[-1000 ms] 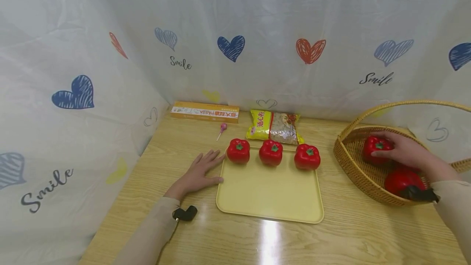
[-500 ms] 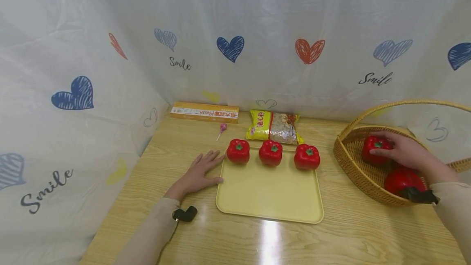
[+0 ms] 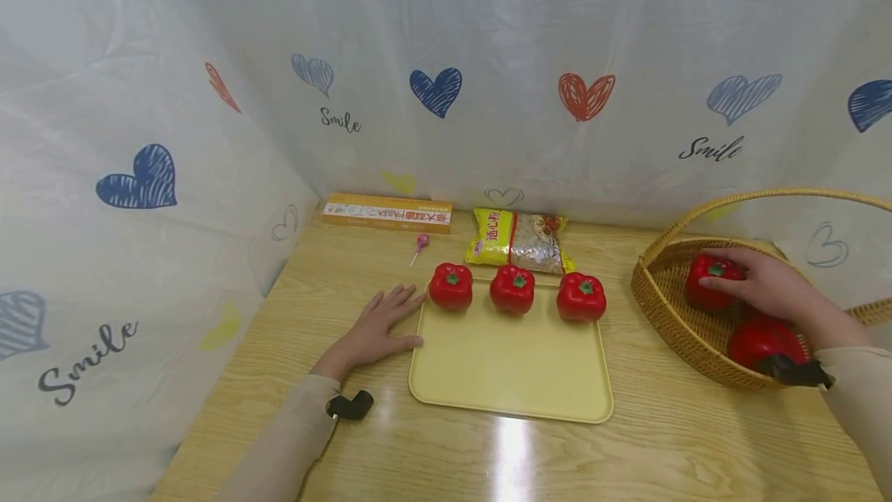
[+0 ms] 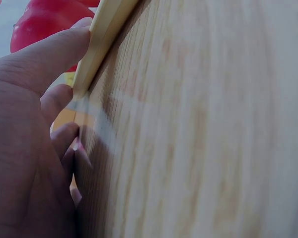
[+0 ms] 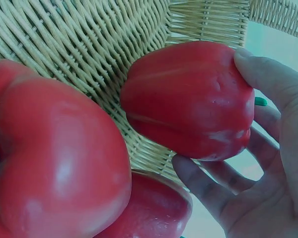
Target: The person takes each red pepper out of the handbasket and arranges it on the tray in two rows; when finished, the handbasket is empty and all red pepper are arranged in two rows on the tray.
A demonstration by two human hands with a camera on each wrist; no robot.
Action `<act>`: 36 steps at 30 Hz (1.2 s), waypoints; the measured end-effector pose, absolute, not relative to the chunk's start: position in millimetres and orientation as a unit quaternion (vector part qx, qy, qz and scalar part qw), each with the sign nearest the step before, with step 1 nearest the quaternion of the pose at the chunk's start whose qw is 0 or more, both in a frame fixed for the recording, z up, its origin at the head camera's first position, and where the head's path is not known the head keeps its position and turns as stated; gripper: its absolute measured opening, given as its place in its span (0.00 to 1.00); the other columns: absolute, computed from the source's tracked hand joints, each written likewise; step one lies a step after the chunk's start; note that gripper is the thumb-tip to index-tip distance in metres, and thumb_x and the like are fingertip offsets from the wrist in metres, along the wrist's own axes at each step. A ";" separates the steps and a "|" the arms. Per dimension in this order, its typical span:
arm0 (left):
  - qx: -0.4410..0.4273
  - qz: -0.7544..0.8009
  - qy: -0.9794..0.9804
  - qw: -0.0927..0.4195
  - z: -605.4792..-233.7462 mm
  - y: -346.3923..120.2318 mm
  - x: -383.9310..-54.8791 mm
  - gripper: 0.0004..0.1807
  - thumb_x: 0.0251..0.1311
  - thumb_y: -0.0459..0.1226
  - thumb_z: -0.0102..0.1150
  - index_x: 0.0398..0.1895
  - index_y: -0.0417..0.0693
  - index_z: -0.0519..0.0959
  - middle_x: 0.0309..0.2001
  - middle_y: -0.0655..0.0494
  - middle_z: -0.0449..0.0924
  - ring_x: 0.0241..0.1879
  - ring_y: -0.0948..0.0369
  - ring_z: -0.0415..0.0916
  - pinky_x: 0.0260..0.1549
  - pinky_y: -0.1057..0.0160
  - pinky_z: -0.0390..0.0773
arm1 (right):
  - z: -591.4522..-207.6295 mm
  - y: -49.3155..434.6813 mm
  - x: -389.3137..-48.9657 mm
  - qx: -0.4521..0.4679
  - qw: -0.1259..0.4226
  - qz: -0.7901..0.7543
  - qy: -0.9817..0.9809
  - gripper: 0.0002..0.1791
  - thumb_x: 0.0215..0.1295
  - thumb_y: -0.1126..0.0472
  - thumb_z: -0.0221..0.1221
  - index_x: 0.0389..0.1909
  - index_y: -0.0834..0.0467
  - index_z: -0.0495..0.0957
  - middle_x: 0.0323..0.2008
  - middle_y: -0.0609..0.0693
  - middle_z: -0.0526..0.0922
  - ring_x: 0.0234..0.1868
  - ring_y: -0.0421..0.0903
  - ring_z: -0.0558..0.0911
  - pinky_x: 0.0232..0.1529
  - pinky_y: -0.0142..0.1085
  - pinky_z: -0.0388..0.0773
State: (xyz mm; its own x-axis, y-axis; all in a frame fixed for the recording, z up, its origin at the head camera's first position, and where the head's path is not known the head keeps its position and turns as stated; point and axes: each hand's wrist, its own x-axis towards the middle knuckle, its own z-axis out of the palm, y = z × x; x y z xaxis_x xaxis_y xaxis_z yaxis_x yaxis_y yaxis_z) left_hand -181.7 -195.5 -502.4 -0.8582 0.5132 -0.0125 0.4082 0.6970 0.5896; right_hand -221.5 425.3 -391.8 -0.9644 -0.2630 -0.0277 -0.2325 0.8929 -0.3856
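Wood-grain table [image 3: 669,448]: left hand [image 3: 376,331], fingers spread, touching yellow rectangular tray [image 3: 512,362]; right hand [image 3: 770,281] gripping glossy red pepper [image 5: 188,99] in wicker basket [image 3: 665,324].

Whitish, creased curtain [image 3: 516,14] hung along the tabletop's [image 3: 669,440] far and left edges. It bore blue, red and yellow hearts [image 3: 436,91] and black "Smile" lettering [image 3: 712,149]. Tabletop was pale grained wood; a white glare [image 3: 512,459] lay toward its near edge.

Three peppers [image 3: 512,290] lie on the tray [image 3: 512,362], left of a basket [image 3: 672,334] holding apparently three more.
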 end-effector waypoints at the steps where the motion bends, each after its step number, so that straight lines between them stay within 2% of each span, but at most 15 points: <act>1: 0.251 0.298 0.917 0.089 -502.3 -195.5 -181.7 0.44 0.64 0.56 0.64 0.80 0.56 0.59 0.81 0.50 0.50 0.81 0.49 0.39 0.76 0.42 0.31 | -391.7 425.0 -221.3 -0.127 0.039 -0.194 0.972 0.34 0.69 0.51 0.65 0.65 0.71 0.71 0.55 0.76 0.76 0.52 0.72 0.75 0.51 0.68 0.70; 14: 0.255 0.292 0.918 0.084 -503.0 -195.7 -182.0 0.44 0.65 0.56 0.63 0.81 0.57 0.58 0.81 0.49 0.50 0.81 0.48 0.39 0.76 0.41 0.32 | -388.6 420.4 -214.9 -0.131 0.005 -0.204 0.970 0.32 0.67 0.53 0.67 0.63 0.70 0.73 0.53 0.75 0.77 0.52 0.72 0.75 0.50 0.69 0.70; 21: 0.256 0.294 0.917 0.088 -501.9 -195.8 -181.7 0.44 0.65 0.55 0.64 0.81 0.56 0.58 0.81 0.49 0.49 0.81 0.48 0.39 0.76 0.41 0.32 | -386.4 419.3 -208.9 -0.127 0.012 -0.216 0.968 0.32 0.68 0.53 0.67 0.65 0.69 0.72 0.55 0.75 0.75 0.55 0.74 0.72 0.52 0.71 0.68; 36: 0.254 0.298 0.915 0.092 -499.9 -195.2 -181.2 0.44 0.65 0.56 0.64 0.80 0.55 0.59 0.81 0.49 0.50 0.81 0.48 0.39 0.76 0.42 0.32 | -381.0 411.0 -193.3 -0.123 -0.008 -0.212 0.969 0.34 0.67 0.52 0.68 0.66 0.68 0.72 0.56 0.73 0.76 0.54 0.72 0.73 0.49 0.69 0.70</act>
State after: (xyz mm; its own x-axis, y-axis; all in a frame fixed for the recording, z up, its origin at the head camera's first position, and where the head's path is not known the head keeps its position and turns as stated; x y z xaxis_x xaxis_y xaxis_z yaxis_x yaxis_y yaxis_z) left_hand -181.2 -195.2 -499.9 -0.8541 0.5198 -0.0177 0.4096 0.6932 0.5930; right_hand -193.3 411.0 -381.0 -0.9697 -0.2348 0.0679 -0.2417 0.8798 -0.4094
